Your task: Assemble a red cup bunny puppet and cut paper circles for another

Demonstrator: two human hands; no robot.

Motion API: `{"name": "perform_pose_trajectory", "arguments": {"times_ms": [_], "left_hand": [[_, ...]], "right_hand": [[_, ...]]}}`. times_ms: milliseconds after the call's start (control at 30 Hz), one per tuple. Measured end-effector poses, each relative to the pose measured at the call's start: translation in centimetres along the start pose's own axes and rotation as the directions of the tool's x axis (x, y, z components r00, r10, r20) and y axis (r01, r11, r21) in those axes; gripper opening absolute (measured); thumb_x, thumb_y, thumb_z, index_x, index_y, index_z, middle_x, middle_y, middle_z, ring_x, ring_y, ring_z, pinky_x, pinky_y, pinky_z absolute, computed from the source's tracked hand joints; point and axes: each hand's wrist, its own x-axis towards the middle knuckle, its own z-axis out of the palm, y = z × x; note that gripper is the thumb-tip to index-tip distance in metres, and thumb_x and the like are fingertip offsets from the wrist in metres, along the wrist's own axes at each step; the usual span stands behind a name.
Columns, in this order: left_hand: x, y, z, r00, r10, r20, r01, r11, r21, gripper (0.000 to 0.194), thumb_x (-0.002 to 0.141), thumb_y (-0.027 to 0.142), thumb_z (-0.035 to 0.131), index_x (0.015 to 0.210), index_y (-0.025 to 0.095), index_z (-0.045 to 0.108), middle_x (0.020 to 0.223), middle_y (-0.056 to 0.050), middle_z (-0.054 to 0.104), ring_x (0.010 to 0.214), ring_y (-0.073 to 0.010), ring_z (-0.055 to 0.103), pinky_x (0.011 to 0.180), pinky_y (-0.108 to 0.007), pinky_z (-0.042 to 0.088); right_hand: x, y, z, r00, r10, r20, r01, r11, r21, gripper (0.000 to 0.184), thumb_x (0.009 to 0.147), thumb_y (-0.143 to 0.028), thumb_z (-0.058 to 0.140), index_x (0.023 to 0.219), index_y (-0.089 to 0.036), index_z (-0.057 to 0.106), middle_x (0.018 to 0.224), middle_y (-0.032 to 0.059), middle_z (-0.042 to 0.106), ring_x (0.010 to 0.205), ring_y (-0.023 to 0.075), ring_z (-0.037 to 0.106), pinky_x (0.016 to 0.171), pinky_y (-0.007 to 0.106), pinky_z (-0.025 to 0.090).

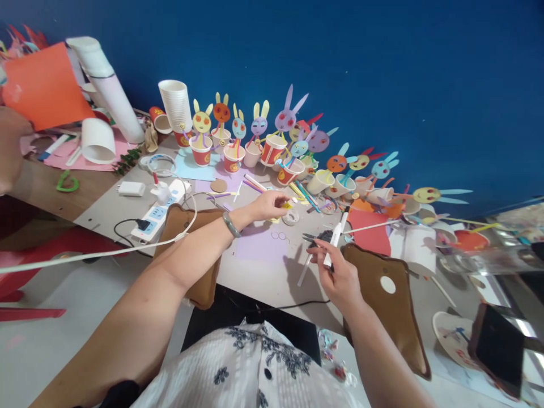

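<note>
My left hand [270, 205] reaches over the table with its fingers pinched on a small yellow piece [288, 205]. Just below those fingertips is a roll of clear tape [291, 217]; whether they touch it I cannot tell. My right hand [339, 275] is closed around dark-bladed scissors [312, 237], whose tips point left. A white pen-like stick [336, 238] runs up past the right fingers; whether it is gripped too is unclear. Between the hands, thin wire loops [279, 236] rest on a purple sheet [259, 249].
Paper-cup rabbits [275, 148] line the blue wall. Left are a power strip [159, 212] with a white cable crossing my forearm, stacked cups [175, 105] and another person's hand [11, 141]. Brown pouches [385, 309] flank my place; a dark phone [497, 348] is far right.
</note>
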Motion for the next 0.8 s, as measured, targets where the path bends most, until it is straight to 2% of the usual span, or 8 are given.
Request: {"name": "perform_pose_trajectory", "arguments": {"times_ms": [133,233,300,400,500,567,700,800], "left_hand": [[0.5,-0.4,-0.2,0.981,-0.086,-0.175,0.096,0.994,0.047,0.02,0.077,0.017,0.06,0.095,0.011,0.068,0.085,-0.001,0.066,0.076,-0.0111,0.054,0.07,-0.024,0.044],[0.8,-1.0,-0.3,0.96,-0.115,-0.256,0.125,0.992,0.023,0.018,0.082,0.019,0.057,0.095,0.012,0.067,0.087,-0.001,0.067,0.075,-0.0114,0.055,0.07,-0.024,0.043],[1.0,-1.3,-0.3,0.952,-0.129,-0.278,0.14,0.99,0.019,0.018,0.083,0.019,0.057,0.095,0.012,0.068,0.089,-0.002,0.069,0.078,-0.0123,0.057,0.073,-0.024,0.045],[1.1,-1.4,-0.2,0.948,-0.146,-0.282,0.154,0.988,0.004,0.023,0.083,0.018,0.06,0.102,0.011,0.07,0.098,-0.005,0.074,0.087,-0.0146,0.063,0.082,-0.027,0.048],[1.0,-1.3,0.0,0.941,-0.166,-0.294,0.156,0.986,-0.059,0.031,0.084,0.017,0.062,0.113,0.01,0.07,0.115,-0.01,0.076,0.1,-0.0177,0.067,0.094,-0.03,0.05],[1.0,-1.2,0.0,0.928,-0.189,-0.321,0.162,0.981,-0.11,0.036,0.086,0.017,0.062,0.121,0.011,0.068,0.125,-0.013,0.074,0.108,-0.0196,0.068,0.097,-0.032,0.051],[1.2,-1.4,-0.3,0.872,-0.204,-0.445,0.152,0.977,-0.149,0.046,0.086,0.011,0.06,0.132,0.014,0.058,0.137,-0.015,0.066,0.117,-0.0198,0.066,0.096,-0.03,0.053],[1.4,-1.6,-0.6,0.831,-0.235,-0.503,0.187,0.972,-0.145,0.053,0.085,0.004,0.056,0.136,0.018,0.05,0.127,-0.012,0.067,0.11,-0.0184,0.068,0.092,-0.029,0.054]], "right_hand": [[0.3,0.1,-0.6,0.998,-0.069,-0.001,0.069,0.995,-0.076,0.025,0.101,-0.032,0.057,0.123,-0.026,0.066,0.097,0.0058,0.082,0.083,0.0239,0.079,0.073,0.034,0.062],[1.1,1.9,-0.7,0.997,-0.073,-0.003,0.071,0.986,-0.15,0.023,0.098,-0.034,0.059,0.118,-0.026,0.067,0.095,0.0055,0.082,0.079,0.0239,0.078,0.072,0.035,0.061],[2.6,3.8,-0.9,0.998,-0.012,-0.054,0.0,0.975,-0.22,0.023,0.095,-0.036,0.06,0.114,-0.025,0.066,0.095,0.0066,0.082,0.074,0.0246,0.076,0.072,0.037,0.06],[6.1,7.2,-1.3,0.987,0.113,-0.11,-0.141,0.948,-0.285,0.027,0.088,-0.033,0.061,0.113,-0.023,0.062,0.101,0.0098,0.081,0.079,0.0277,0.075,0.07,0.038,0.058],[9.9,9.7,-2.1,0.975,0.209,-0.074,-0.221,0.899,-0.378,0.03,0.083,-0.025,0.058,0.113,-0.021,0.06,0.098,0.0129,0.078,0.08,0.0306,0.072,0.069,0.039,0.053],[11.7,10.7,-2.5,0.972,0.23,-0.052,-0.231,0.881,-0.412,0.033,0.082,-0.022,0.057,0.115,-0.018,0.059,0.095,0.015,0.076,0.081,0.032,0.07,0.069,0.039,0.05],[13.2,11.1,-2.4,0.977,0.209,-0.036,-0.204,0.875,-0.44,0.037,0.087,-0.024,0.056,0.123,-0.015,0.057,0.101,0.0185,0.075,0.088,0.0345,0.069,0.072,0.041,0.049],[13.6,10.2,-1.5,0.987,0.142,0.074,-0.089,0.87,-0.485,0.037,0.088,-0.025,0.059,0.124,-0.014,0.057,0.108,0.0208,0.074,0.095,0.0357,0.069,0.076,0.04,0.05]]}}
